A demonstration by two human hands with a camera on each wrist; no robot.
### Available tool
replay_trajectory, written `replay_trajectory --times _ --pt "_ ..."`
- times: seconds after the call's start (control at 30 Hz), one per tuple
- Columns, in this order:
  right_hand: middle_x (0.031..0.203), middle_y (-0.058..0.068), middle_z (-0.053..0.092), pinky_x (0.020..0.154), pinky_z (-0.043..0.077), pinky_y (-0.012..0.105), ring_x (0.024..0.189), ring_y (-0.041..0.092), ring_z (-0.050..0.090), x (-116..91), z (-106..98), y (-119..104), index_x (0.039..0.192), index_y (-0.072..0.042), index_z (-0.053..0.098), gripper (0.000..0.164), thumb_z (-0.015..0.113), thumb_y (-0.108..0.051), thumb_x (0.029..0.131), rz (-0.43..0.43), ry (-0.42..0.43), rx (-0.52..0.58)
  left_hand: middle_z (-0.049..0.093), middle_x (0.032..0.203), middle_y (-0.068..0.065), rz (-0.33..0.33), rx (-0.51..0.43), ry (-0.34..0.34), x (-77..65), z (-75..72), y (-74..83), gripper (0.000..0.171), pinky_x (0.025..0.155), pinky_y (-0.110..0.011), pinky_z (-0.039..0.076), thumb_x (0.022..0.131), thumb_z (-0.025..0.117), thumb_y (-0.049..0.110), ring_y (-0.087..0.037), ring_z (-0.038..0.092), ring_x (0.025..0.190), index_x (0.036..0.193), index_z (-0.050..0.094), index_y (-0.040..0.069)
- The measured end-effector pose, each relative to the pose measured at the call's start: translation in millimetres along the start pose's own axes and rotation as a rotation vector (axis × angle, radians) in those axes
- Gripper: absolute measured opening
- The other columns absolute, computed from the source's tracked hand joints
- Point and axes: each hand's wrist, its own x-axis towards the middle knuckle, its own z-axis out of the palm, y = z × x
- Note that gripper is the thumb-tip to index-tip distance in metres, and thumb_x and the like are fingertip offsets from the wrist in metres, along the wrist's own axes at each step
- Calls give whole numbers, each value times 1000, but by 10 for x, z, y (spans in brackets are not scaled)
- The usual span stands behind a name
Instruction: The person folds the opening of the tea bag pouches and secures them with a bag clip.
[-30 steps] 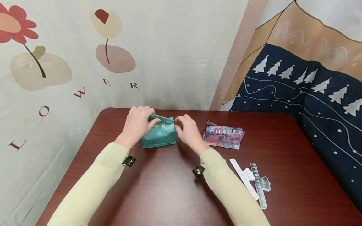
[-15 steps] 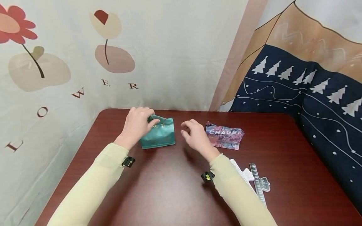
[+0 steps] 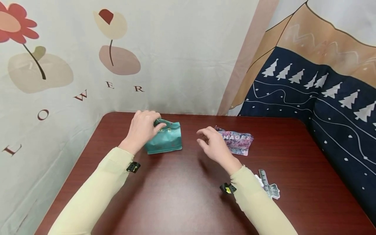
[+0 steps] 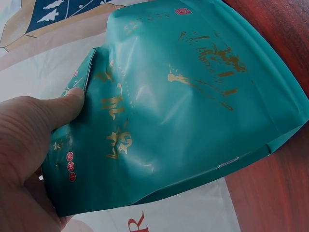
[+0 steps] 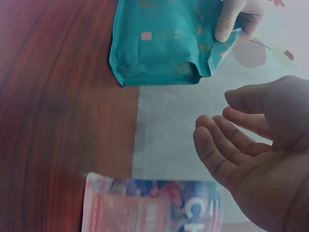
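Fingers (image 3: 147,115) of the left hand (image 3: 140,129) are pinching the folded top of a teal pouch (image 3: 165,140), which is resting on the tabletop (image 3: 176,195). The right hand (image 3: 215,145) is hovering, its fingers loosely curved, just beside a purple pouch (image 3: 239,143). A gray clip (image 3: 274,191) is lying partly hidden behind the right sleeve (image 3: 261,200).

Table (image 3: 170,192): showing red-brown wood grain, rounding off at its far corners, catching a pale sheen near the middle. Taking 12 as the edge far from the person. At 11, a teal pouch (image 3: 164,140) is sitting base down, its top folding over. At 1, a pink-and-blue pouch (image 3: 239,143) is resting, white lettering facing the person. Toward 3, a grey clip (image 3: 266,185) with a ridged bar is lying slantwise; just beside it, at its 9, a white clip (image 3: 258,179) is peeking out, mostly hidden.
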Motion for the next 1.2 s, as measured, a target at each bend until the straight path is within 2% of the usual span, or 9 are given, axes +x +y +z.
replay_trajectory --times 0.23,0.6,1.2 --pt "101 11 67 74 56 37 85 22 65 -134 -153 69 114 -3 72 22 75 -4 92 -36 29 -29 69 81 -8 -10 1 -10 9 -3 2 25 69 -41 37 85 87 24 -30 60 73 84 69 5" --pt "100 12 69 73 59 39 83 22 68 -347 -363 231 113 -1 73 26 79 -1 88 -37 54 -63 73 86 -9 -13 -4 -21 19 -4 6 25 69 -41 36 86 86 25 -30 60 74 86 71 5" --pt "102 14 69 70 56 38 81 23 64 -720 -661 458 116 0 72 28 77 -4 89 38 -35 -205 74 89 -8 -28 1 -35 14 -16 9 25 71 -42 39 85 86 25 -30 62 77 89 73 5"
